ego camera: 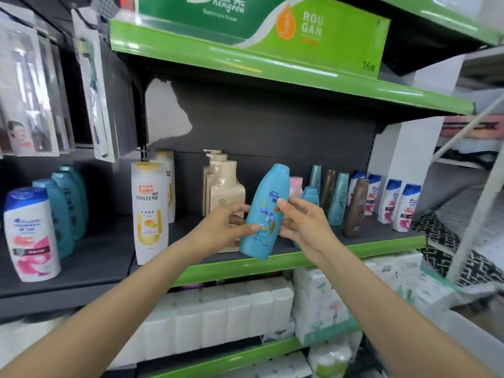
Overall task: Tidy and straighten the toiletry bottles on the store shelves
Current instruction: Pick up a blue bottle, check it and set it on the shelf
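Note:
A tall blue Rejoice bottle (266,214) leans to the right just above the front of the middle shelf (327,256). My left hand (226,227) grips its lower left side, thumb across the front. My right hand (302,222) holds its right side, with a finger on the label. Behind it stand beige pump bottles (223,184) and a smaller blue bottle (311,195) with a pink-capped one (296,185). White Pantene bottles (150,211) stand to the left.
Teal and brown slim bottles (341,197) and white blue-capped bottles (392,203) line the shelf's right end. On the left shelf stand a white blue-capped bottle (30,236) and teal bottles (62,211). Tissue packs (223,315) fill the shelf below. A green tissue box (272,25) sits above.

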Tool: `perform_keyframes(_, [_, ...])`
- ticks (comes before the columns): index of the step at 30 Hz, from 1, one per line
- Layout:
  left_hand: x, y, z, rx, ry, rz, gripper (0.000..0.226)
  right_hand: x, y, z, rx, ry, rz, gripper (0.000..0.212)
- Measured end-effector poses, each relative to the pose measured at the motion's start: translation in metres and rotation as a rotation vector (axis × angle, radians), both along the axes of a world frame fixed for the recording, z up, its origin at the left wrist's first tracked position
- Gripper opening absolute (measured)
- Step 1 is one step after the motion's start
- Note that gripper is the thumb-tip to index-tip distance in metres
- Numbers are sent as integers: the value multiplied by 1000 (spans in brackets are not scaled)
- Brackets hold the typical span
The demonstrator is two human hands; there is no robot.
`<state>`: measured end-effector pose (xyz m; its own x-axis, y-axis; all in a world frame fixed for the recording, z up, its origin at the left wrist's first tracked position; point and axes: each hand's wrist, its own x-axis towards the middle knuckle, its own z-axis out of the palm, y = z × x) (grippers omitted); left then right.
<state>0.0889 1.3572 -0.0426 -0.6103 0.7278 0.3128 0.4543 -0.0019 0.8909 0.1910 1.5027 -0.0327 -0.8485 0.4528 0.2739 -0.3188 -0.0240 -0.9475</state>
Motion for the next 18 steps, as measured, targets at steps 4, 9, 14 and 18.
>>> perform_keyframes(4, [5, -1, -5, -5, 167, 90, 28, 3, -4, -2, 40, -37, -62, 24])
perform_keyframes(9, [18, -2, -6, -44, 537, 272, 38, 4, -10, 6, 68, -81, -129, 29])
perform_keyframes(14, [26, -2, -8, -65, 732, 387, 48, 2, -16, 8, -52, 4, -103, 31])
perform_keyframes(18, [24, -12, -3, -31, 607, 317, 48, 7, -14, 2, -158, 121, 15, 25])
